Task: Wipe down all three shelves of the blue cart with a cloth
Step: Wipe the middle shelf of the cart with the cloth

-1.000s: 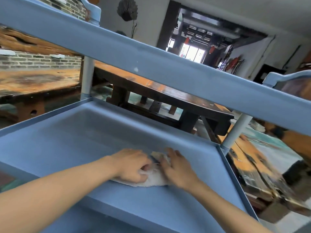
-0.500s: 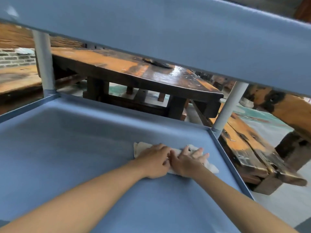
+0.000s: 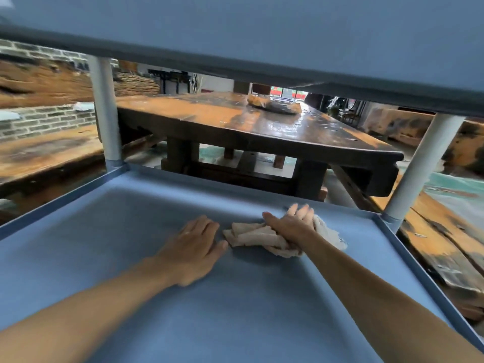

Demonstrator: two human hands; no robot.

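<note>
I look into the blue cart between two of its shelves. The lower shelf (image 3: 110,231) fills the bottom of the head view, and the shelf above (image 3: 262,35) spans the top. A crumpled whitish cloth (image 3: 251,235) lies on the lower shelf near its far right corner. My right hand (image 3: 290,225) presses down on the cloth, fingers spread toward the far rim. My left hand (image 3: 195,247) lies flat on the bare shelf just left of the cloth, its fingertips beside the cloth's edge.
Two pale posts (image 3: 106,113) (image 3: 419,166) hold the upper shelf at the far corners. Beyond the cart stands a long dark wooden table (image 3: 262,127) with a bundle on it. Wood slabs lie on the floor to the right, a brick wall at left.
My left hand has come off the cloth and now lies flat on the shelf beside it. The right hand has pushed the cloth farther toward the far right corner. My view has dropped lower.
</note>
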